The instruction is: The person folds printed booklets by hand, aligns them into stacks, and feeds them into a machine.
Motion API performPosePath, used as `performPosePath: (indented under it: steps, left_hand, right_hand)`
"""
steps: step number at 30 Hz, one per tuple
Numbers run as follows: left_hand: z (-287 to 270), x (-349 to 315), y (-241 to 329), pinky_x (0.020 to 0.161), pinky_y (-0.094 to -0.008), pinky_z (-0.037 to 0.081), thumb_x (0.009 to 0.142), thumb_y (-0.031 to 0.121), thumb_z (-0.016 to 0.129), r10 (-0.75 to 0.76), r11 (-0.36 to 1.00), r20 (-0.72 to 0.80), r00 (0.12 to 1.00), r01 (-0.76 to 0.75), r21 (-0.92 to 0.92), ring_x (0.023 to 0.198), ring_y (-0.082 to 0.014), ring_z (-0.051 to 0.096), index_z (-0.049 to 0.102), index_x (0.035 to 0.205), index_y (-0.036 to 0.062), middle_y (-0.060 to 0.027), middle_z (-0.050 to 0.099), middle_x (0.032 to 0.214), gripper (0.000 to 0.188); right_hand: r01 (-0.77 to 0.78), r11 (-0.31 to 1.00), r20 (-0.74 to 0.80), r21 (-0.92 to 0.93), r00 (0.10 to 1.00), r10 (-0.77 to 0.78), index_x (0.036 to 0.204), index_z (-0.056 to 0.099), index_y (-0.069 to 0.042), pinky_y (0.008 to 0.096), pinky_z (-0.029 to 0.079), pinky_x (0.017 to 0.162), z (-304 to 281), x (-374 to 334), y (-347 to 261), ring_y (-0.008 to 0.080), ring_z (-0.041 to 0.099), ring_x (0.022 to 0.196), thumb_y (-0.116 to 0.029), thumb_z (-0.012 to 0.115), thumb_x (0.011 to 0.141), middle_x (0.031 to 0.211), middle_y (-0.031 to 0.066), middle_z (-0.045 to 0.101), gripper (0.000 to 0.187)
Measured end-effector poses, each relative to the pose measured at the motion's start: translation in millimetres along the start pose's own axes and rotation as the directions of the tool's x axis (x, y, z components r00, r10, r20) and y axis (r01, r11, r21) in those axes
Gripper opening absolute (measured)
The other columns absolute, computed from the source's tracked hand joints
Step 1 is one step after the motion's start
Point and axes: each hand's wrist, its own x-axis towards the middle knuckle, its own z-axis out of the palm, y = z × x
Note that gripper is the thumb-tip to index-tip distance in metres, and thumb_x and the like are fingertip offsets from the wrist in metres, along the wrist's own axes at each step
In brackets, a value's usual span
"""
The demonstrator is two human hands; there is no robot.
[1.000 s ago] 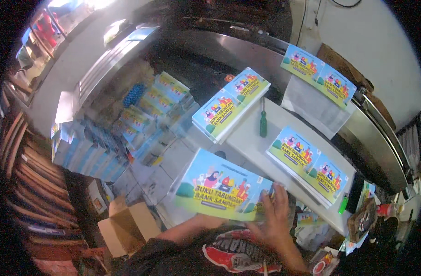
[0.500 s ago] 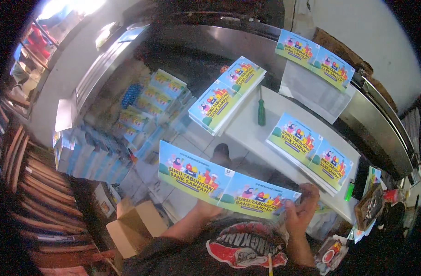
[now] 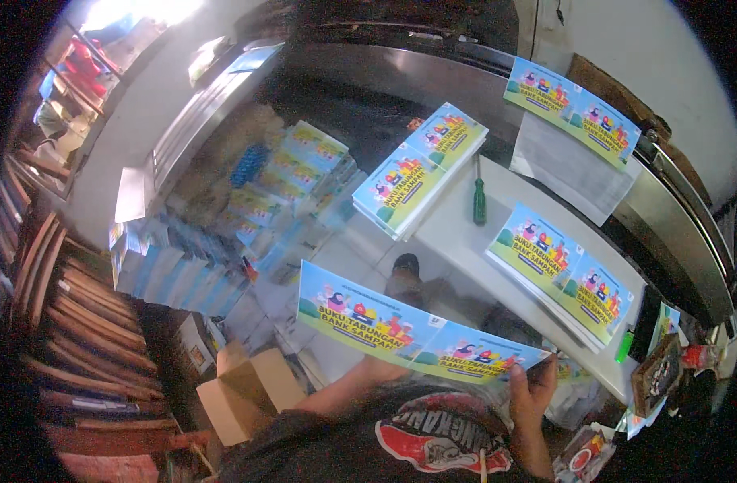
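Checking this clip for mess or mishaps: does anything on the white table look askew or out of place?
Mostly tidy. The upper stack of printed sheets hangs past the white table at its left edge, and a green screwdriver lies loose between the stacks. Nothing looks spilled or torn.

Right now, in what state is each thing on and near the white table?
Printed sheet: held up flat, spread between both hands.
Left hand: under the sheet, mostly hidden.
Right hand: fingers gripping the sheet's right edge.
Green screwdriver: lying on the white table.
Cardboard box: flaps open.
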Motion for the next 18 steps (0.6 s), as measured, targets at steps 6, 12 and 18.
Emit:
performPosePath:
  steps: [6,12,18]
  left_hand:
    - [-6,-12,-10,0.105,-0.0485,0.025,0.088,0.03,0.053,-0.005,0.954,0.014,1.0,0.009,-0.299,0.122,-0.0286,0.041,0.045,0.129,0.0118,-0.0086,0.045,0.132,0.046]
    - [-11,-16,-8,0.107,-0.0492,0.019,0.083,0.03,0.055,-0.087,0.771,-0.25,0.964,0.224,0.596,0.127,-0.032,0.036,0.052,0.125,0.0118,-0.0118,0.042,0.136,0.045]
    - [2,-3,5,0.107,-0.057,0.016,0.089,0.057,0.03,-0.006,0.982,-0.066,0.998,-0.006,-0.19,0.131,-0.0316,0.031,0.033,0.139,0.0176,-0.007,0.035,0.143,0.064]
  right_hand:
    - [0.014,1.0,-0.006,0.004,1.0,-0.014,0.112,0.045,0.0,0.0276,0.042,0.081,5,4,-6,0.0127,0.053,0.088,-0.003,0.059,0.082,0.098,0.0056,0.055,0.034]
    - [-0.015,0.999,-0.02,0.04,1.0,0.016,0.114,0.045,0.0,0.0273,0.041,0.083,2,3,-9,0.0133,0.053,0.089,-0.004,0.06,0.081,0.098,0.0058,0.055,0.036]
    - [-0.051,0.993,0.095,-0.105,0.994,0.061,0.113,0.046,-0.001,0.0327,0.042,0.09,3,5,-4,0.0164,0.053,0.098,-0.001,0.061,0.079,0.105,0.0079,0.055,0.037]
